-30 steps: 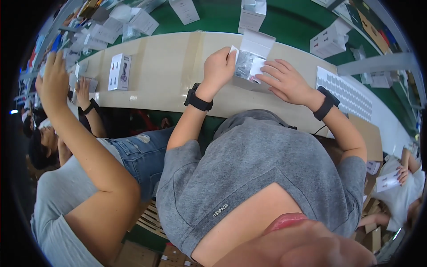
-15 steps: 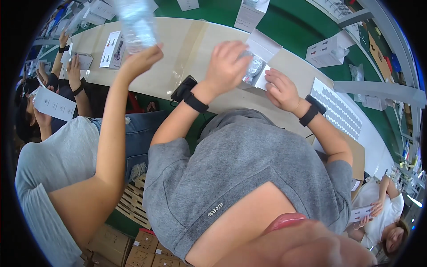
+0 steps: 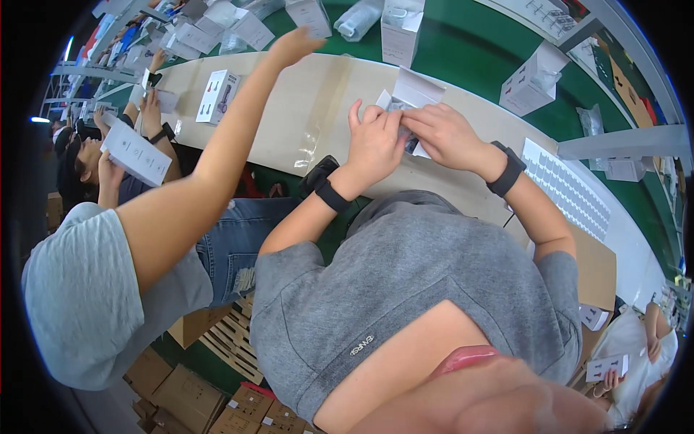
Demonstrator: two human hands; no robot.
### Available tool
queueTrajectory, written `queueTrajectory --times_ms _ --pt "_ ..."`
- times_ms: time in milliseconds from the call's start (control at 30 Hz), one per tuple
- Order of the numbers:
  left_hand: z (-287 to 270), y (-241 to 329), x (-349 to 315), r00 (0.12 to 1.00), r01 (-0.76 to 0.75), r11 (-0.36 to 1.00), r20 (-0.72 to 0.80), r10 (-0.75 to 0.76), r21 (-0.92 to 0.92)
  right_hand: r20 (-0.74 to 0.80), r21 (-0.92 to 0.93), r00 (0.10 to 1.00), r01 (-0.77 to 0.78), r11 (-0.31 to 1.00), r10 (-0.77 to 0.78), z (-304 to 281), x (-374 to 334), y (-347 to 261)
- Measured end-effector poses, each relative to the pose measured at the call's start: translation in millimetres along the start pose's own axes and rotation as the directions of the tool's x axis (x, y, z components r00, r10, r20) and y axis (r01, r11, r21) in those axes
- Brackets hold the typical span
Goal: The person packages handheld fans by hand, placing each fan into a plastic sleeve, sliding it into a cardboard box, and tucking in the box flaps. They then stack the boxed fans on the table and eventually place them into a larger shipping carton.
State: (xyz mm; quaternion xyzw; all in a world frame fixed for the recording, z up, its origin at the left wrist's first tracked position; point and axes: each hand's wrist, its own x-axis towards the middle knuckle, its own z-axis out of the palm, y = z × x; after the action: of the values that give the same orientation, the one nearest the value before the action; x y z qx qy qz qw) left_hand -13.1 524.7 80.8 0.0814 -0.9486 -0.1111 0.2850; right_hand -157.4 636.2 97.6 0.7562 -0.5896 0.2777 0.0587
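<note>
An open white box (image 3: 418, 88) stands on the bench before me, its tall flap raised on the far side. Over its opening my left hand (image 3: 377, 145) and my right hand (image 3: 446, 139) meet, fingers bent and fingertips close together. Between and below the fingers a bit of the greyish contents shows; the hands cover most of it. What the fingertips pinch is hidden.
A co-worker's arm (image 3: 217, 137) reaches across the bench at left, near a printed white box (image 3: 217, 97). On the green belt (image 3: 463, 43) stand filled boxes (image 3: 402, 36) and a plastic-wrapped item (image 3: 358, 20). A white sticker sheet (image 3: 564, 189) lies at right.
My left hand has come down to the box opening, and my right hand has moved in from its side to meet it. The co-worker's hand has let go of the clear-wrapped item on the belt.
</note>
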Motion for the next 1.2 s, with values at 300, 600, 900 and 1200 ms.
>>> queueTrajectory --times_ms 300,600,900,1200 --pt "-17.9 -16.8 18.6 0.97 -0.087 0.982 0.21 0.122 -0.165 0.135 -0.08 0.983 0.137 0.987 -0.126 -20.2 -2.2 13.1" --pt "4.5 11.1 21.6 0.91 -0.376 0.926 0.176 0.377 -0.037 0.298 -0.15 0.942 -0.114 0.982 0.155 -25.6 -11.6 18.5" --pt "34.9 23.8 10.2 0.93 -0.353 0.93 0.067 0.36 -0.105 0.656 -0.355 0.749 0.197 0.914 0.093 -33.2 -12.3 25.7" --pt "61.2 16.8 6.7 0.891 -0.452 0.884 -0.002 0.455 -0.123 0.684 -0.123 0.703 0.373 0.92 -0.193 -37.7 -29.7 59.2"
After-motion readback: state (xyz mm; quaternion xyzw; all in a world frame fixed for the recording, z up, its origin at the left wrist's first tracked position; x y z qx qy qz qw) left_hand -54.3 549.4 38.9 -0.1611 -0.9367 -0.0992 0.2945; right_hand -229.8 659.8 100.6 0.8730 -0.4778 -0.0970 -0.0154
